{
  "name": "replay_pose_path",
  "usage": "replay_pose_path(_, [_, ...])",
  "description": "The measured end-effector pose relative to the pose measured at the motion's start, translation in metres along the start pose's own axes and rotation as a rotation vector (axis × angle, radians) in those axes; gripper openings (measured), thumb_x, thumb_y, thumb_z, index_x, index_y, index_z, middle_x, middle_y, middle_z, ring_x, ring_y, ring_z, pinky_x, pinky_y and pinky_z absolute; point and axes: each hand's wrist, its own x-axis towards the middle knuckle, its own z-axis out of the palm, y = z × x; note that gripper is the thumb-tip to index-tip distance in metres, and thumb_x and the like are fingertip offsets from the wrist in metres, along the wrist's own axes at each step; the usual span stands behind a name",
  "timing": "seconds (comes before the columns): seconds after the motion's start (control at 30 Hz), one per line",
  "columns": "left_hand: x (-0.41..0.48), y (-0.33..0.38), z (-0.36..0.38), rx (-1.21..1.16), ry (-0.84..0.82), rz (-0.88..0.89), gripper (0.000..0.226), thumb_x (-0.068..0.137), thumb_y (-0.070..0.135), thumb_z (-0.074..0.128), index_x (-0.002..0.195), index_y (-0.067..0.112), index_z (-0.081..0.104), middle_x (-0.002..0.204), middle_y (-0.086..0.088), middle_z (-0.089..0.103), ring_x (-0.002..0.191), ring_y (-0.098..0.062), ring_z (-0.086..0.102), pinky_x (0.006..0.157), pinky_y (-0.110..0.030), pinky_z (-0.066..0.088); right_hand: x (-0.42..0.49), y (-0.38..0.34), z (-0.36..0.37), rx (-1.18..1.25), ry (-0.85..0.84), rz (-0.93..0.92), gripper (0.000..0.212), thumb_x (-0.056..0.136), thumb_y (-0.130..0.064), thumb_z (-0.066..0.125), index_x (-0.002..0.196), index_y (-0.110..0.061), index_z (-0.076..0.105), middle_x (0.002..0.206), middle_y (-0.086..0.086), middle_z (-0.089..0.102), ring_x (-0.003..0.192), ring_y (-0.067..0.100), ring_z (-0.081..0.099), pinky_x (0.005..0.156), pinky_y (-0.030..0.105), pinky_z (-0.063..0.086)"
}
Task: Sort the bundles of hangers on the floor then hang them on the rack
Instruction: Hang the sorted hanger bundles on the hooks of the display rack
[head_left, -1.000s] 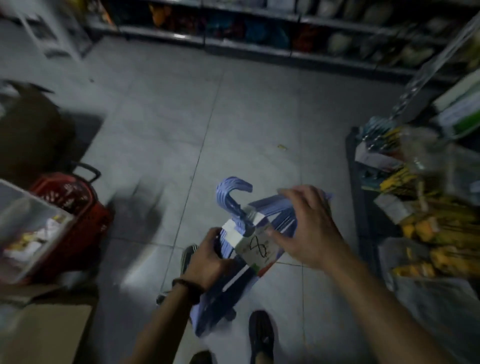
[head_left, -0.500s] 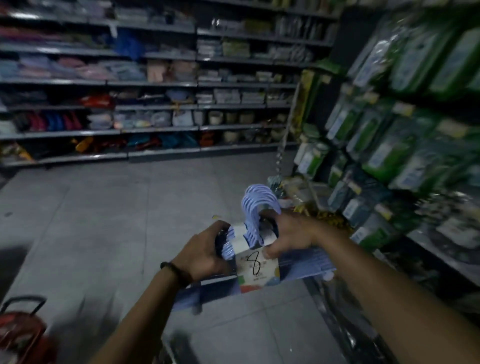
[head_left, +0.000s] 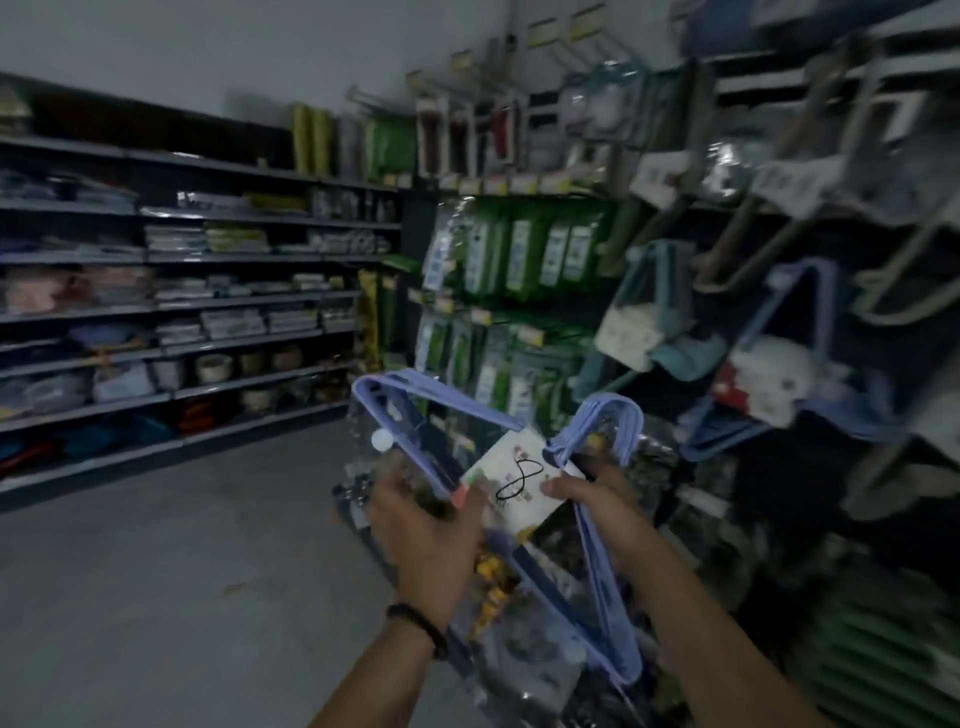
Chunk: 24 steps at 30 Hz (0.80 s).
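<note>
Left hand (head_left: 426, 525) and right hand (head_left: 597, 506) curl fingers round the hanger bundle (head_left: 511, 480), lower centre; it may snag crowded rack pegs (head_left: 748, 234) at right

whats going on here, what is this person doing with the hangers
A person in a shop aisle holds a bundle of blue hangers up in front of a display rack. The left hand grips its left side and the right hand holds it just below the hooks. It is not yet hung. Another blue bundle hangs on the rack.
</note>
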Motion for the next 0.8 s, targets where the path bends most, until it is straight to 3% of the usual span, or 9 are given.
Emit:
replay_pose_path(0.1, [-0.002, 0.019, 0.07, -0.38, -0.447, -0.403, 0.085, 0.06, 0.076, 0.084, 0.121, 0.021, 0.063, 0.13, 0.003, 0.066, 0.126, -0.022, 0.063, 0.114, -0.05, 0.043, -0.02, -0.013, -0.06, 0.173, 0.138, 0.012, 0.036, 0.08, -0.018, 0.086, 0.11, -0.029, 0.071, 0.116, -0.01, 0.069, 0.1, 0.013, 0.068, 0.089, 0.039, 0.054])
replay_pose_path(0.17, [0.002, 0.037, 0.109, -0.458, -0.596, -0.393, 0.087, 0.054, 0.072, 0.09, 0.118, 0.017, 0.068, 0.126, -0.003, 0.071, 0.12, -0.024, 0.068, 0.111, -0.05, 0.046, -0.032, -0.015, -0.097, 0.271, 0.182, 0.06, 0.039, 0.073, -0.024, 0.09, 0.109, -0.023, 0.074, 0.116, -0.005, 0.069, 0.096, 0.018, 0.069, 0.083, 0.038, 0.055])
replay_pose_path(0.27, [-0.013, 0.065, 0.168, -0.509, -0.595, -0.277, 0.064, 0.075, 0.042, 0.089, 0.099, -0.009, 0.059, 0.089, -0.017, 0.076, 0.08, -0.031, 0.076, 0.077, -0.043, 0.062, -0.051, -0.016, -0.145, 0.314, 0.176, 0.106, 0.064, 0.06, -0.037, 0.092, 0.12, -0.02, 0.077, 0.127, 0.007, 0.073, 0.113, 0.031, 0.071, 0.093, 0.049, 0.057])
replay_pose_path(0.33, [-0.031, 0.083, 0.203, -0.547, -0.581, -0.26, 0.044, 0.082, 0.026, 0.081, 0.073, 0.002, 0.046, 0.049, -0.003, 0.061, 0.049, -0.025, 0.064, 0.053, -0.032, 0.056, -0.066, -0.022, -0.173, 0.279, 0.222, 0.088, 0.07, 0.059, -0.05, 0.089, 0.123, -0.025, 0.075, 0.126, 0.001, 0.075, 0.12, 0.029, 0.068, 0.103, 0.052, 0.051])
replay_pose_path(0.4, [-0.049, 0.104, 0.235, -0.594, -0.63, -0.258, 0.047, 0.071, 0.028, 0.085, 0.068, 0.008, 0.042, 0.043, 0.0, 0.053, 0.045, -0.028, 0.058, 0.052, -0.033, 0.052, -0.084, -0.028, -0.202, 0.245, 0.285, 0.035, 0.066, 0.065, -0.057, 0.089, 0.122, -0.027, 0.075, 0.125, -0.004, 0.075, 0.121, 0.024, 0.066, 0.107, 0.05, 0.048])
replay_pose_path(0.5, [-0.067, 0.125, 0.278, -0.582, -0.714, -0.213, 0.048, 0.074, 0.027, 0.083, 0.066, 0.006, 0.041, 0.038, 0.0, 0.046, 0.039, -0.026, 0.048, 0.05, -0.032, 0.046, -0.12, -0.04, -0.239, -0.107, 0.376, -0.035, 0.054, 0.083, -0.07, 0.071, 0.108, -0.022, 0.077, 0.109, -0.007, 0.078, 0.106, 0.016, 0.072, 0.1, 0.04, 0.053])
replay_pose_path(0.63, [-0.078, 0.143, 0.328, -0.542, -0.766, -0.181, 0.041, 0.074, 0.018, 0.086, 0.093, 0.005, 0.052, 0.069, -0.019, 0.059, 0.06, -0.034, 0.065, 0.06, -0.051, 0.059, -0.171, -0.069, -0.289, -0.921, 0.7, -0.011, 0.059, 0.098, -0.064, 0.05, 0.061, -0.018, 0.052, 0.047, -0.006, 0.05, 0.042, 0.01, 0.046, 0.049, 0.024, 0.033])
replay_pose_path(0.73, [-0.087, 0.159, 0.357, -0.508, -0.846, -0.129, 0.053, 0.058, 0.03, 0.089, 0.094, 0.009, 0.055, 0.083, -0.022, 0.062, 0.077, -0.05, 0.067, 0.07, -0.065, 0.057, -0.188, -0.114, -0.306, -1.184, 1.104, -0.155, 0.035, 0.094, -0.049, 0.06, 0.068, -0.025, 0.06, 0.047, -0.01, 0.047, 0.043, 0.003, 0.045, 0.042, 0.019, 0.027])
replay_pose_path(0.8, [-0.095, 0.171, 0.374, -0.477, -0.894, -0.086, 0.064, 0.055, 0.032, 0.087, 0.103, 0.004, 0.056, 0.088, -0.021, 0.065, 0.079, -0.045, 0.07, 0.071, -0.06, 0.061, -0.18, -0.14, -0.314, -1.122, 1.111, -0.319, 0.01, 0.09, -0.038, 0.07, 0.092, -0.029, 0.065, 0.066, -0.016, 0.058, 0.054, 0.003, 0.053, 0.044, 0.021, 0.036])
